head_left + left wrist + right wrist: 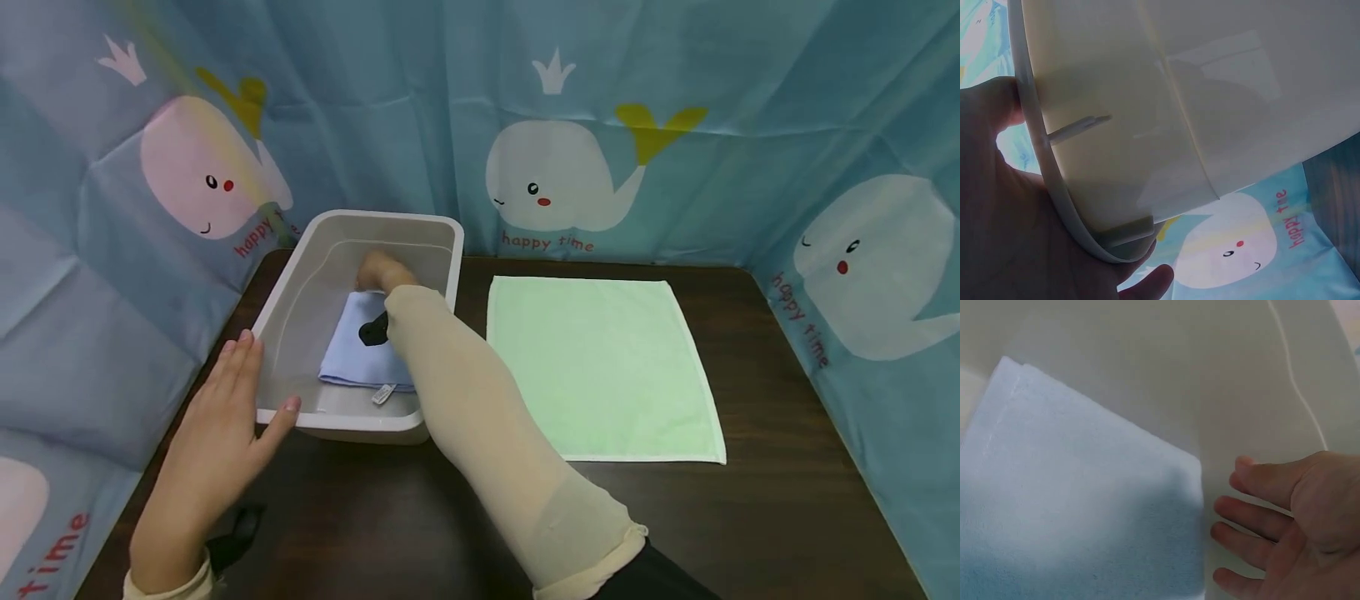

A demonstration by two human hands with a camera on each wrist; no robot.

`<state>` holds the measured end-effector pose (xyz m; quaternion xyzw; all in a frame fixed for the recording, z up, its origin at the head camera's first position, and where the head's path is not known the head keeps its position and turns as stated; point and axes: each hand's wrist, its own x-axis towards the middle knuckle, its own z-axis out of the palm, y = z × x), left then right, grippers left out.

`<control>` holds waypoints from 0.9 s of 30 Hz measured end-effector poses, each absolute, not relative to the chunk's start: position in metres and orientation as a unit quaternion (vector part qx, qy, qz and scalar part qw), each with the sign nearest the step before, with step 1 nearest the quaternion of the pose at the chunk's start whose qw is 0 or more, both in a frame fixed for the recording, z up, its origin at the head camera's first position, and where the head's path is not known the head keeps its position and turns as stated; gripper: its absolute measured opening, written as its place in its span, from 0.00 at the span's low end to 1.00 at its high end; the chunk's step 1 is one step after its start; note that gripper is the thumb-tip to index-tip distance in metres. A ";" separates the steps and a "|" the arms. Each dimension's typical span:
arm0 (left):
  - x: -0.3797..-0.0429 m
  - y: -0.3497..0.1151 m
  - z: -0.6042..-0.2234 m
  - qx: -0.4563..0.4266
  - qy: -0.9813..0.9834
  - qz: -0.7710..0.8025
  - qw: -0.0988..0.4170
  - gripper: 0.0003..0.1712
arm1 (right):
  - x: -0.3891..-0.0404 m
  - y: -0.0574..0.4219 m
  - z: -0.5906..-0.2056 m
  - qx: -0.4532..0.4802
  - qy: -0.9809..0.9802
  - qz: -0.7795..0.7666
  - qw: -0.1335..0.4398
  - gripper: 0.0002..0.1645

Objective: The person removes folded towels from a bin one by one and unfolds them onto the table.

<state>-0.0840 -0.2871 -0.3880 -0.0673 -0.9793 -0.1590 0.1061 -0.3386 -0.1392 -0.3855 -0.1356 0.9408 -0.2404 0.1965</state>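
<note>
A light-grey plastic bin (296,333) stands on the table at left centre. Inside it lies a folded light-blue cloth (348,342) with a small white tag at its near edge. My left hand (221,429) rests against the bin's near left corner, fingers straight along the outside; the left wrist view shows the bin's rim (1038,119) against the palm side. Reaching into the bin, my right hand (384,271) is near the cloth's far edge. In the right wrist view its fingers (1250,515) are spread and relaxed beside the cloth, holding nothing, with a small gap between them.
A light-green cloth (600,367) lies spread flat on the dark wooden table (772,500), right of the bin. Blue curtains (420,150) printed with whales stand along the back and both sides. The right sleeve (495,417) crosses the bin's right rim.
</note>
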 end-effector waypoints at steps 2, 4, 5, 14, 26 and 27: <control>-0.083 -0.285 -0.389 -0.066 -0.979 -0.161 0.104 0.49 | -0.336 -0.140 -0.386 -0.118 0.941 -0.245 0.203 0.12; -0.082 -0.284 -0.390 -0.066 -0.979 -0.161 0.103 0.49 | -0.333 -0.140 -0.387 -0.096 0.939 -0.251 0.216 0.11; -0.082 -0.284 -0.390 -0.066 -0.980 -0.159 0.103 0.49 | -0.332 -0.141 -0.387 -0.084 0.939 -0.249 0.224 0.11; -0.082 -0.285 -0.388 -0.065 -0.981 -0.147 0.113 0.49 | -0.331 -0.149 -0.373 -0.054 0.944 -0.135 0.295 0.16; -0.081 -0.283 -0.387 -0.056 -0.982 -0.147 0.107 0.49 | -0.333 -0.151 -0.375 -0.052 0.938 -0.125 0.318 0.20; -0.081 -0.283 -0.387 -0.056 -0.982 -0.147 0.107 0.49 | -0.334 -0.151 -0.375 -0.056 0.938 -0.120 0.319 0.20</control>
